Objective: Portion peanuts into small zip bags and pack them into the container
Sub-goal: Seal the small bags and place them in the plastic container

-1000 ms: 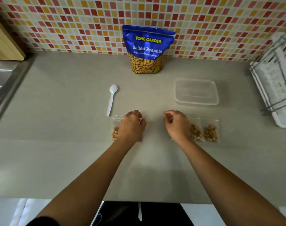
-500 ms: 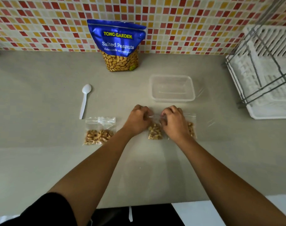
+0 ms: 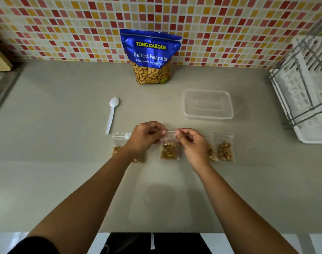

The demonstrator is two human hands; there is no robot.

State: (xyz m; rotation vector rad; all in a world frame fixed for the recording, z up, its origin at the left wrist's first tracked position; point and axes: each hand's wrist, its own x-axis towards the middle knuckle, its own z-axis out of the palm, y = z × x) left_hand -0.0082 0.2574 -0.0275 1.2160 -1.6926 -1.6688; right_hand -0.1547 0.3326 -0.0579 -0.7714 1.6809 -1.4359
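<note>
Between outer bags [image 3: 225, 153], now jointly pinching seal of middle zip bag [image 3: 170, 152] with left hand [image 3: 147, 136] and right hand [image 3: 191, 143]; packing into container [image 3: 207, 114] pending.

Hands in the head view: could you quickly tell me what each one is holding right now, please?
Left hand: grip closed, pinching the top of the middle zip bag.
Right hand: grip closed, pinching the same bag's top.

We see a dim, softly lit picture where the grey counter [image 3: 64, 180] has only a faint shadow in the middle, the blue peanut bag [image 3: 151, 50] shines a little, and the wall tiles [image 3: 229, 24] and white rack [image 3: 306, 88] bend and blur near the edges.
</note>
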